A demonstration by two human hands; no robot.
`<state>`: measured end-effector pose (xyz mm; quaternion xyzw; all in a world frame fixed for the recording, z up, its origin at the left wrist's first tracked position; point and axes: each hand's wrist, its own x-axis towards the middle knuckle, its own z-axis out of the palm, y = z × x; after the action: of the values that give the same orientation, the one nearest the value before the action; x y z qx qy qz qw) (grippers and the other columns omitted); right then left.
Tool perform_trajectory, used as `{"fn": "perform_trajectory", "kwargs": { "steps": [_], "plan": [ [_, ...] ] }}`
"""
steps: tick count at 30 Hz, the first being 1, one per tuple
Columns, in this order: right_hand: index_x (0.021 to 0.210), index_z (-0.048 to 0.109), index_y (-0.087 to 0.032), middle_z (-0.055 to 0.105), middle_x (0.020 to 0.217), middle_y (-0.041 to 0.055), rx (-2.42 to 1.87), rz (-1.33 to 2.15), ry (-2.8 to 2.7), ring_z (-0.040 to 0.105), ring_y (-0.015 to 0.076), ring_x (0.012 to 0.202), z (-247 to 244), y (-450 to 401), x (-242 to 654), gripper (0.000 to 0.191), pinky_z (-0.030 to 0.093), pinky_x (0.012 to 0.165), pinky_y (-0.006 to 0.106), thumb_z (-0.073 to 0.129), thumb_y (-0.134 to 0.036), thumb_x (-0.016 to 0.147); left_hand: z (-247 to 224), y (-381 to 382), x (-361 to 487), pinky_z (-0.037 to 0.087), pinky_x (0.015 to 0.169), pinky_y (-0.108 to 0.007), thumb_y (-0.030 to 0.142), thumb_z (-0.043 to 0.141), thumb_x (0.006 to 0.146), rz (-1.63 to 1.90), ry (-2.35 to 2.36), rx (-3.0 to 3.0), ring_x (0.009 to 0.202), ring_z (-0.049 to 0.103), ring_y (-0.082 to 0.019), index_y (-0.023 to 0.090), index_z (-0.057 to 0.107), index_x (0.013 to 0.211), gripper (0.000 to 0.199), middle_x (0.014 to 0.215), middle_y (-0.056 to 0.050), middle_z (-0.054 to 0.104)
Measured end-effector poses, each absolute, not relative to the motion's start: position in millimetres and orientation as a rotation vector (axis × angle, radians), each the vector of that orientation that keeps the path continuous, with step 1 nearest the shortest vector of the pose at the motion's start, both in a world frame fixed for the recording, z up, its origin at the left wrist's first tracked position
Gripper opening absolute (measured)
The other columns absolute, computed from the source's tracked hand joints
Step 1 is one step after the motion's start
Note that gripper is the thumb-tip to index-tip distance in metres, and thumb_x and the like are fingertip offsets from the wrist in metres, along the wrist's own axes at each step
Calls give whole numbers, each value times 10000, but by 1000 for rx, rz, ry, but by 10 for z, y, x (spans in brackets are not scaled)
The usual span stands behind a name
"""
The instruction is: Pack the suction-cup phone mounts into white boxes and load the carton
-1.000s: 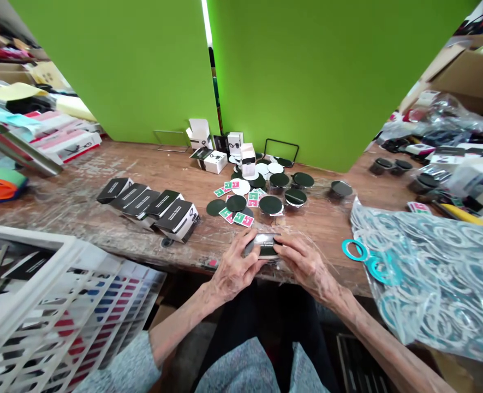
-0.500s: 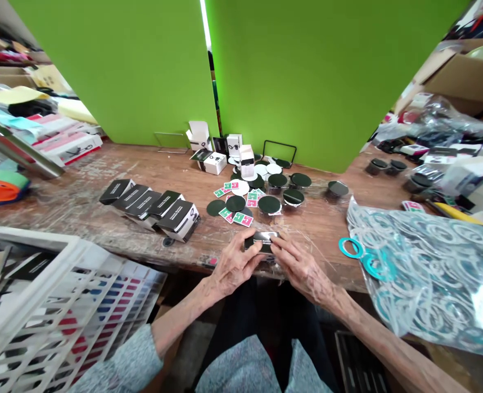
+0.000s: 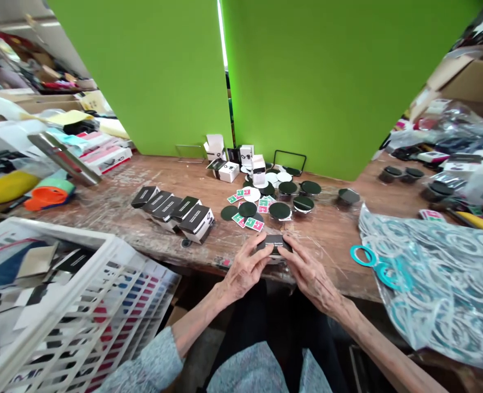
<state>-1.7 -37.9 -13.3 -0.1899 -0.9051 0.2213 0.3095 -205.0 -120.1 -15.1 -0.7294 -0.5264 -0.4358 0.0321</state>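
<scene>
Head view: left hand (image 3: pixel 243 268) and right hand (image 3: pixel 310 274) hold a small black-topped box (image 3: pixel 274 240) between them, at the front edge of the table (image 3: pixel 106 204). Black discs (image 3: pixel 279 210) beyond it, row of boxes (image 3: pixel 197 221) left, bag of rings (image 3: pixel 449 289) right.

Two green panels (image 3: pixel 306 82), a bright strip of light (image 3: pixel 222 33) between them, behind a scuffed wooden bench (image 3: pixel 110 196).
</scene>
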Motion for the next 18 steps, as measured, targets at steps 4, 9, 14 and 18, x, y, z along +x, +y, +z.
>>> {"fn": "perform_trajectory", "kwargs": {
  "steps": [4,9,14,18],
  "plan": [
    [1494,222,-303,260,1549,89,-611,827,-2244,365,233,1385,-92,-397,49,549,476,1047,426,393,-218,979,-123,-1213,-2059,521,981,-410,131,552,894,-1339,-1671,-2333,1268,488,-227,223,453,1294,423,1389,-150,424],
    [1437,335,-322,257,1527,90,-584,719,-2226,371,242,1376,-86,-474,50,510,499,1020,424,413,-156,960,-154,-1195,-1997,504,988,-475,208,646,850,-1376,-1690,-2235,1302,441,-274,209,437,1253,454,1419,-180,357],
    [1368,448,-322,342,1491,102,-513,499,-2333,431,259,1335,-144,-439,31,481,519,986,434,403,-103,942,-202,-1159,-1998,513,973,-472,132,575,878,-1297,-1582,-2195,1262,487,-265,209,527,1177,313,1324,-148,469],
    [1343,466,-293,433,1431,87,-571,693,-2278,452,217,1317,-71,-384,56,404,487,1027,418,387,-171,966,-121,-1186,-2008,521,968,-456,207,612,868,-1247,-1642,-2259,1246,502,-262,205,520,1195,340,1337,-148,457]
  ]
}}
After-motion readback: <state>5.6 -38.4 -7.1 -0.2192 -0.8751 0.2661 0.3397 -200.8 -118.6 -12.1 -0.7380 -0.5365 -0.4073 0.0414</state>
